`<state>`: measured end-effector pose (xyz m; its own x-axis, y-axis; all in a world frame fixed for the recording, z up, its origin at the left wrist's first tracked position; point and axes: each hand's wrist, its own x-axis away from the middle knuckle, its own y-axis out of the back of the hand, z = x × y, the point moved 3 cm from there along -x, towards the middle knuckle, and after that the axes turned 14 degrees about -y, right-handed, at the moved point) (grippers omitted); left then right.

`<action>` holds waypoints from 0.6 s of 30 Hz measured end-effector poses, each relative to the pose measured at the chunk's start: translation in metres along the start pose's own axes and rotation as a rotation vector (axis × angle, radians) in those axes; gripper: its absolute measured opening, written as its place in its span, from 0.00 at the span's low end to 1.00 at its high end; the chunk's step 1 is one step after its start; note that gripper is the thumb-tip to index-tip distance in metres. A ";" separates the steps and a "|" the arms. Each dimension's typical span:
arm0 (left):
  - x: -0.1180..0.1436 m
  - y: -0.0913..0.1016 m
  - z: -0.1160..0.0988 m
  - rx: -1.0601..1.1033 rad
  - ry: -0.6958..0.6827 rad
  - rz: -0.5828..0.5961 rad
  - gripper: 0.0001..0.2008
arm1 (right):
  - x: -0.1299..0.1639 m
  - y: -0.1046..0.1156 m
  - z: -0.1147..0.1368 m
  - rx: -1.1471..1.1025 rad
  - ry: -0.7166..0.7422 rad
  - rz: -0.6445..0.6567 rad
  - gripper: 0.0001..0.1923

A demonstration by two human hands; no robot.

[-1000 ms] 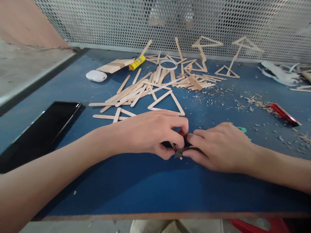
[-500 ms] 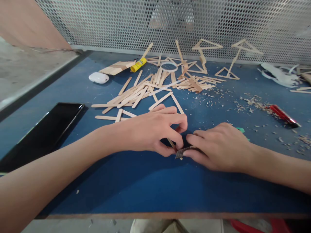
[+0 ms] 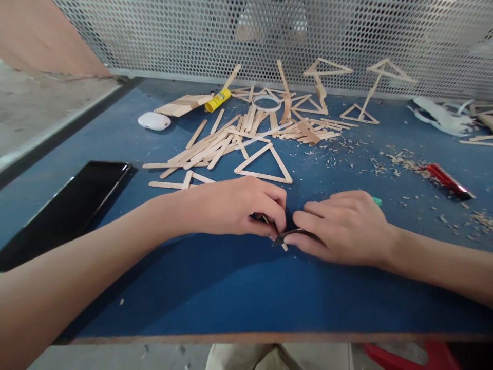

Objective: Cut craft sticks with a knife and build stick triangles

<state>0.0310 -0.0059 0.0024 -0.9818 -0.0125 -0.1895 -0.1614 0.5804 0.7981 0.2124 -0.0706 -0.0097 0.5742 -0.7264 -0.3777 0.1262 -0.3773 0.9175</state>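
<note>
At the centre of the frame the fingertips meet: the left hand [image 3: 234, 205] pinches a short wooden stick [image 3: 274, 234] flat to the blue table [image 3: 215, 288], while the right hand [image 3: 342, 226] has its fingers pressed together around a cutter blade [image 3: 287, 235] laid across the stick's tip. It looks like a trimming cut is in hand; finishing it would call for steady downward pressure with the left fingertips kept clear of the edge. Just above lies a glued stick triangle [image 3: 264, 164], beyond it loose sticks [image 3: 215, 146]; a phone [image 3: 69, 205] sits left, shavings [image 3: 404, 164] right.
</note>
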 end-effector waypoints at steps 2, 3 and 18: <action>0.000 0.000 0.000 -0.002 0.005 0.003 0.06 | 0.000 0.000 0.000 0.008 0.003 0.005 0.26; 0.000 0.000 0.000 -0.001 0.005 0.005 0.06 | 0.000 -0.001 0.000 0.011 0.003 0.010 0.26; 0.000 0.000 0.000 0.022 0.010 -0.006 0.05 | 0.000 0.000 -0.002 0.008 0.020 0.076 0.28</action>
<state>0.0313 -0.0059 0.0021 -0.9819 -0.0241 -0.1879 -0.1647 0.5980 0.7844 0.2140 -0.0697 -0.0094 0.5975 -0.7417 -0.3047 0.0754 -0.3263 0.9422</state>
